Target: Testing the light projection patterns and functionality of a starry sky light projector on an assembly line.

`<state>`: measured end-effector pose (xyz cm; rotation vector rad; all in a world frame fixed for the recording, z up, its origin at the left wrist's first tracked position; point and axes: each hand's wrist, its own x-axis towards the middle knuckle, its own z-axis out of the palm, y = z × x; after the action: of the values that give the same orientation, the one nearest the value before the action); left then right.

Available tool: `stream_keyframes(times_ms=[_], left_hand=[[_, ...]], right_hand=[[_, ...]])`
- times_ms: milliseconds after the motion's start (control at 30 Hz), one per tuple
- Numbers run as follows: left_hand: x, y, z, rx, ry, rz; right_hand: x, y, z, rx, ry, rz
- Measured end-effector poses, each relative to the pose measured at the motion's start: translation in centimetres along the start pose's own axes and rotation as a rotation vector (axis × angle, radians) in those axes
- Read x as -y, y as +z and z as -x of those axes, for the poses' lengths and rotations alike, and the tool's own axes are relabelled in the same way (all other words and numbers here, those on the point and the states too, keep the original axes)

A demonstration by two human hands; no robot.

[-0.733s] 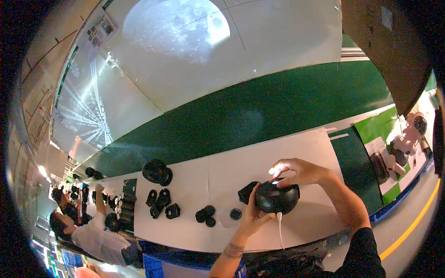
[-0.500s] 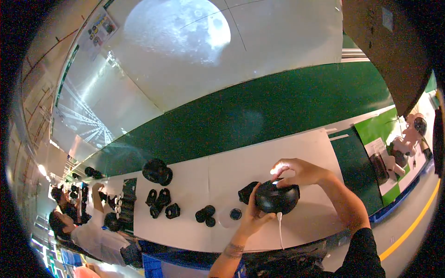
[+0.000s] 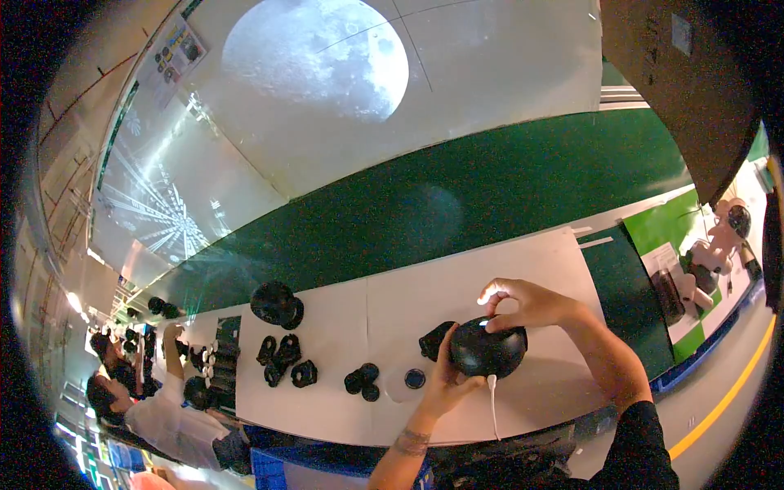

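Note:
A round black projector is held up over the white table, with a small bright light at its top and a white cable hanging from its near side. My left hand cups its left and lower side, fingers partly hidden behind the body. Above the top, my right hand is curved, with the thumb at the lit lens and the lit index finger arched over it. A black part lies just behind my left hand. Nearby on the table is a small round disc with a dark face.
Three black round pieces sit together left of the disc. Farther left are several black ring-like parts and a black domed unit. A moon picture shines on the wall. Another person works at the left.
The moon picture has become sharper and shifted slightly. My right fingers have moved a little at the top of the projector; the left hand keeps its hold.

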<state>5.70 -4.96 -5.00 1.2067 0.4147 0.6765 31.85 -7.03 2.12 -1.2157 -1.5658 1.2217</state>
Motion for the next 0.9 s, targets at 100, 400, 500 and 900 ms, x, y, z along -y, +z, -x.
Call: stream_keyframes(times_ms=[100, 400, 500, 900], left_hand=[[0.0, 0.0, 0.0, 0.031, 0.016, 0.016], [-0.3, -0.2, -0.1, 0.096, 0.045, 0.011], [-0.5, 0.0, -0.2, 0.064, 0.026, -0.005], [-0.8, 0.6, -0.1, 0.015, 0.013, 0.035]], right_hand=[[-0.1, 0.0, 0.0, 0.026, -0.029, -0.059], [0.0, -0.2, 0.0, 0.025, -0.002, 0.075], [0.0, -0.3, -0.1, -0.001, -0.041, 0.055], [0.3, -0.3, 0.2, 0.015, 0.046, 0.107]])
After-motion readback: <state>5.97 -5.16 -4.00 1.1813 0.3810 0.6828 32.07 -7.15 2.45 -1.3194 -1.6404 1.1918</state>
